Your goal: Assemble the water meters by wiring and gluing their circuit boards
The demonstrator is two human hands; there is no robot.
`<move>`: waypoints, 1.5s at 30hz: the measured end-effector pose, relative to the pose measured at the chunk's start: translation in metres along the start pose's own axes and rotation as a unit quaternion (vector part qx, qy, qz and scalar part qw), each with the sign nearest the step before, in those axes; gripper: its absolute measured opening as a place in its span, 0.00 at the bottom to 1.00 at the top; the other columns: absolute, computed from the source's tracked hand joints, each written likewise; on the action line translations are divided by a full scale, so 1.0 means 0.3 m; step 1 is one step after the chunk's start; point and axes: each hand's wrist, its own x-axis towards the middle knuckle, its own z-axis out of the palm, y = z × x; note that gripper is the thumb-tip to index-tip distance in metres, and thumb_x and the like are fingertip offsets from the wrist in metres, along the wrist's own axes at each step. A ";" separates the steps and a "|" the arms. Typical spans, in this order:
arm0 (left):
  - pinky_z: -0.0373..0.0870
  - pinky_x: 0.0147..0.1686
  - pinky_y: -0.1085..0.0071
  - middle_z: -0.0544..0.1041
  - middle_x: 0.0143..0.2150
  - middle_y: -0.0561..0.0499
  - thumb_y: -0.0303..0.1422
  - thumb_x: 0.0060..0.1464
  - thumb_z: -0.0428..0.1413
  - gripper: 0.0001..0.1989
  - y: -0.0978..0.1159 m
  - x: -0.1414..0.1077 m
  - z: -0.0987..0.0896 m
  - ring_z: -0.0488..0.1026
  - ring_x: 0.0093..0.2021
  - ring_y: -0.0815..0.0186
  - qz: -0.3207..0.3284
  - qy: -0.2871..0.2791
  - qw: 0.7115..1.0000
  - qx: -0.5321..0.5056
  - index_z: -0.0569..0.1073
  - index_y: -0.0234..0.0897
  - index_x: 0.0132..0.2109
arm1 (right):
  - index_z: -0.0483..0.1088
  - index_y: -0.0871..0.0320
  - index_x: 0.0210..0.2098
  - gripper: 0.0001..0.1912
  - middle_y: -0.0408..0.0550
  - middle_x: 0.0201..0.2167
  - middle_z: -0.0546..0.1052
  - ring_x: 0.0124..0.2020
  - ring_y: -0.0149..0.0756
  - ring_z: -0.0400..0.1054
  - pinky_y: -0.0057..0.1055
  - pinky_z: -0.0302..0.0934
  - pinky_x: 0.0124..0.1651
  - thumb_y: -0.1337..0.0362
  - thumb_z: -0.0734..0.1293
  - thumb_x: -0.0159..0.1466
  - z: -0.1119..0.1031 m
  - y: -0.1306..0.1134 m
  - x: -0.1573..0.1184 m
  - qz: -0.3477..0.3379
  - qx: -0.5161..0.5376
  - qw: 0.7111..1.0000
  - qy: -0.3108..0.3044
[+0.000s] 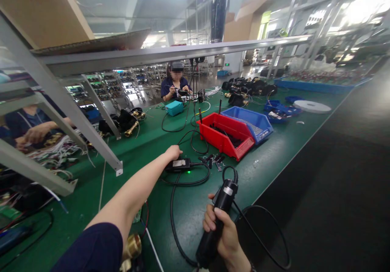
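My right hand [222, 227] is wrapped round a black cylindrical power tool [217, 223], which is tilted over the front of the green table, its cable looping off the upper end. Farther forward, my left hand [173, 152] reaches to the back edge of a black box [179, 164] with a pale label and a lit green light. Its fingers are curled and partly hidden, so what they grip, if anything, does not show. Small black parts [215, 160] lie scattered to the right of the box, in front of a red bin [225, 136].
Beside the red bin stands a blue bin [248, 121]. A metal frame post [91, 130] rises at left, with a crossbar [183, 52] ahead. Brass fittings [132, 247] lie near my left arm. People sit across the table and at far left. Black cables [173, 215] loop over the table.
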 end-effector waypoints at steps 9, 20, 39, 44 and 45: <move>0.72 0.38 0.68 0.73 0.32 0.50 0.29 0.57 0.56 0.06 -0.046 -0.134 -0.140 0.72 0.33 0.68 0.036 0.051 0.989 -0.136 0.71 0.29 0.40 | 0.65 0.53 0.39 0.21 0.32 0.17 0.60 0.15 0.21 0.52 0.21 0.53 0.20 0.62 0.74 0.47 0.010 -0.012 0.001 0.012 -0.013 0.999 0.028; 0.70 0.36 0.80 0.78 0.33 0.53 0.24 0.54 0.56 0.05 -0.093 -0.938 -0.207 0.74 0.33 0.72 0.256 0.065 0.922 -0.283 0.77 0.37 0.35 | 0.69 0.54 0.37 0.18 0.33 0.17 0.58 0.15 0.20 0.50 0.19 0.54 0.19 0.63 0.72 0.46 0.031 -0.054 -0.029 0.025 -0.072 0.996 0.054; 0.67 0.34 0.74 0.77 0.34 0.55 0.19 0.56 0.53 0.09 -0.290 -1.313 0.428 0.74 0.34 0.72 0.028 0.475 0.871 -0.122 0.72 0.37 0.37 | 0.69 0.59 0.34 0.17 0.34 0.18 0.56 0.16 0.21 0.45 0.19 0.55 0.19 0.67 0.68 0.42 0.103 -0.072 -0.060 0.014 -0.166 0.977 0.134; 0.64 0.31 0.73 0.78 0.36 0.53 0.19 0.56 0.50 0.10 -0.293 -1.317 0.407 0.73 0.30 0.70 0.060 0.458 0.885 -0.053 0.72 0.36 0.39 | 0.69 0.61 0.34 0.18 0.32 0.18 0.52 0.16 0.19 0.37 0.16 0.52 0.17 0.67 0.71 0.42 0.226 -0.058 -0.131 -0.023 -0.154 0.985 0.070; 0.64 0.30 0.72 0.78 0.37 0.52 0.19 0.56 0.50 0.10 -0.293 -1.318 0.407 0.72 0.30 0.70 0.062 0.461 0.884 -0.035 0.72 0.35 0.41 | 0.69 0.60 0.34 0.19 0.31 0.18 0.51 0.16 0.19 0.36 0.16 0.52 0.17 0.67 0.72 0.43 0.261 -0.049 -0.148 -0.026 -0.149 0.987 0.054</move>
